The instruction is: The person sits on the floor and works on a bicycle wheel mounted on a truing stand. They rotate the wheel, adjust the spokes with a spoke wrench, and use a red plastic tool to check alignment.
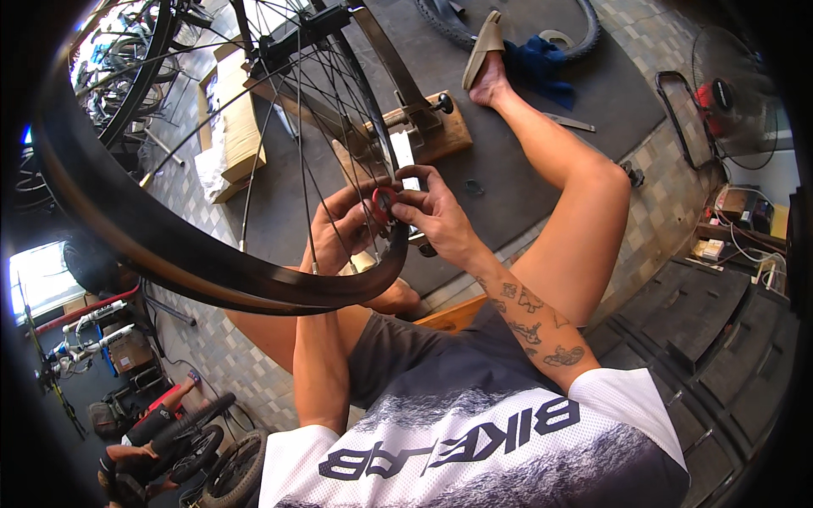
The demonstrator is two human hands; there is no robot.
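A black bicycle wheel rim [195, 241] with thin spokes fills the upper left, held in a metal truing stand [394, 80] on a wooden base [445, 135]. A small round red spoke wrench [384, 204] sits at the inner side of the rim's right part. My right hand [440, 216] pinches it with thumb and fingers from the right. Behind the spokes, my left hand [337, 227] curls its fingers around the wrench's left side, and its fingertips meet those of my right hand. The nipple under the wrench is hidden.
An open cardboard box [241, 135] stands left on the tiled floor. Beyond the dark mat [610, 80] edge is a fan [720, 106]. A tyre [584, 34] and blue cloth [542, 68] lie by my foot. Black drawers [686, 313] stand right. Another person [127, 457] is lower left, near bikes.
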